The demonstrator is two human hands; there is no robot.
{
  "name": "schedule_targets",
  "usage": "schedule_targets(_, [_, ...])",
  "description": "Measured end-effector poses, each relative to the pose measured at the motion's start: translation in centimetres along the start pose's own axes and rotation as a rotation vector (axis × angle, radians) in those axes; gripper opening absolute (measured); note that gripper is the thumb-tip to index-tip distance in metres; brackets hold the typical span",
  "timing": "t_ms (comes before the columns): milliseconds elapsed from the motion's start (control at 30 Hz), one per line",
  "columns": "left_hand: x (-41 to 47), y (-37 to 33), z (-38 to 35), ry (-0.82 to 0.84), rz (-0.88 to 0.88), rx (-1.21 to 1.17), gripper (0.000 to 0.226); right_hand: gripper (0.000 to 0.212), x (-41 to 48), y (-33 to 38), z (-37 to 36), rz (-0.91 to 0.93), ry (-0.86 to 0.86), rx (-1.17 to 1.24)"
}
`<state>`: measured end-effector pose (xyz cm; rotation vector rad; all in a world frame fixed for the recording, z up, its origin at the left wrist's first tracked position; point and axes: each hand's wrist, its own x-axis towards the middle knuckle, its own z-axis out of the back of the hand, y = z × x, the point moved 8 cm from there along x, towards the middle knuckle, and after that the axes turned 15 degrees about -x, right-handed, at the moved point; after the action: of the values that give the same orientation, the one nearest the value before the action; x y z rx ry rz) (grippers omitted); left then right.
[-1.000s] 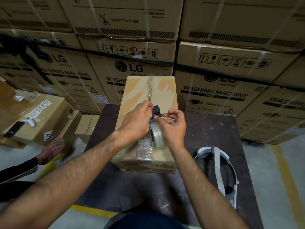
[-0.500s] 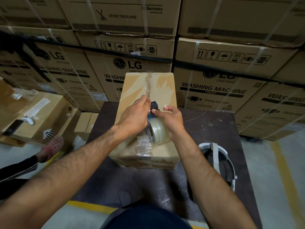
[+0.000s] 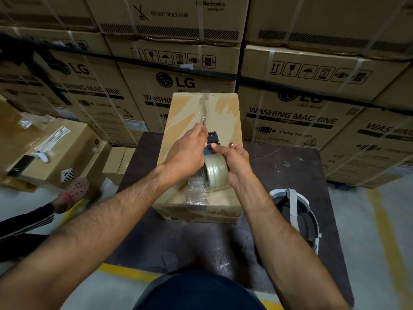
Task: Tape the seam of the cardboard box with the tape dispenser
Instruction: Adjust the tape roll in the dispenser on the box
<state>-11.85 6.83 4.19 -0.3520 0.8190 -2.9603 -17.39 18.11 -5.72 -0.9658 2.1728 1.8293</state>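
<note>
Cardboard box: it stood on the dark worktop, in the left half, with its long side running from the near edge toward the far edge.
Seam: it ran down the middle of the box top, and its far stretch lay under wrinkled clear tape.
Tape dispenser: it sat over the seam about halfway along the box top, blue head pointing away from me and the clear tape roll behind it.
Left hand: it came in from the left, and my fingers were curled tight against the left side of the dispenser's blue head, gripping it there.
Right hand: my palm cupped the roll from the right, while thumb and forefinger pinched the blue frame just above the roll.
Crumpled tape: a wad of clear tape lay bunched on the box top near its near edge, just in front of the roll.
Headset: a white head strap lay at the right edge of the worktop, well apart from the box.
Behind the worktop: a wall of stacked washing machine cartons, strapped with bands.
Left of the worktop: a lower carton carried a dark phone, and a foot in a pink clog rested on the floor beside it.
Floor: a yellow line ran past the near edge of the worktop.
</note>
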Motion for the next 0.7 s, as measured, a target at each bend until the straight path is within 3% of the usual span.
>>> schedule_targets(400, [-0.7,0.3,1.6,-0.004,-0.108,-0.078,0.014,0.07,-0.2,0.0,0.1,0.046,-0.028,-0.062])
schedule_targets(533, [-1.2,0.7,2.1,-0.036,-0.142,-0.124,0.029,0.06,-0.3,0.2,0.2,0.061,-0.035,-0.096])
schedule_targets(700, [-1.1,0.8,2.0,-0.077,-0.13,-0.047,0.023,0.061,-0.8,0.6,0.1,0.064,-0.041,-0.146])
